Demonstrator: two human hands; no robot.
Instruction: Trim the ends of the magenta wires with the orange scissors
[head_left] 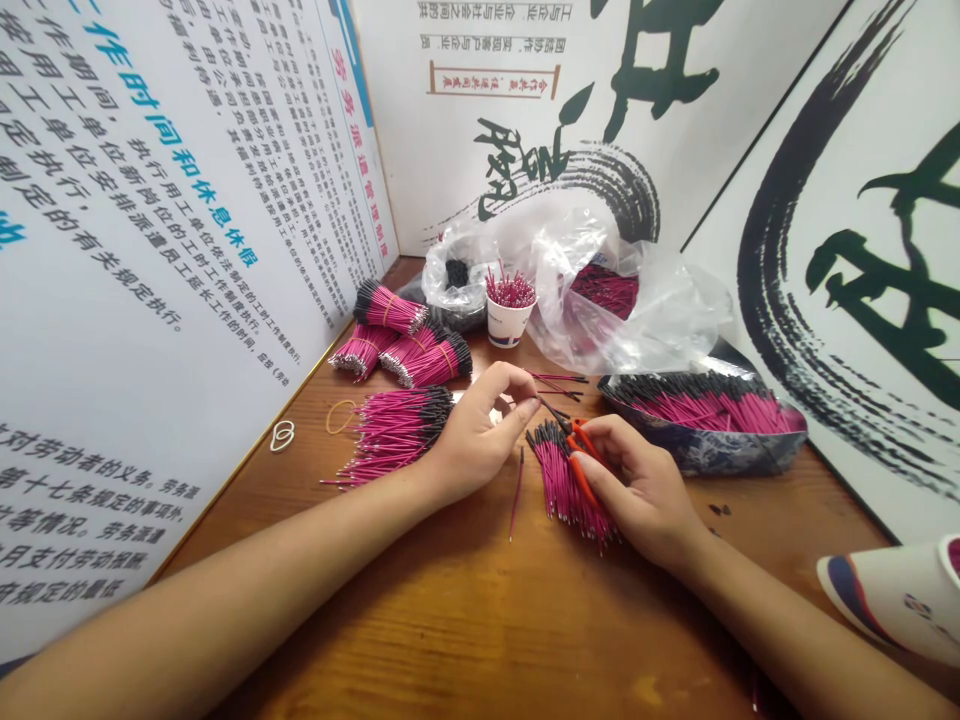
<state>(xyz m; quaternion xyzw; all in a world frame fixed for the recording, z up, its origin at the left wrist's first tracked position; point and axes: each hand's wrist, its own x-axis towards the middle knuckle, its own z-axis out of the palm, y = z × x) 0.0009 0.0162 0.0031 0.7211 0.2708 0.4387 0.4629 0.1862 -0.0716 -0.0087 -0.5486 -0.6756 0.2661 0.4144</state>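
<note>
My left hand (480, 430) pinches a thin pink wire piece (551, 378) between thumb and fingers above the wooden table (450, 620). My right hand (637, 485) grips small orange-handled snips (577, 455), their tip meeting the left fingertips. Under the right hand lies a loose pile of pink wires with black ends (566, 490). A single pink wire (517, 490) lies between the hands. A larger loose heap of the same wires (394, 430) sits just left of my left hand.
Banded wire bundles (405, 345) lie at the back left, rubber bands (300, 430) near the left board. A paper cup of wires (510, 305), clear plastic bags (600, 290) and a tray of wires (705, 420) stand behind. Printed boards wall the table; another cup (892, 595) lies at right.
</note>
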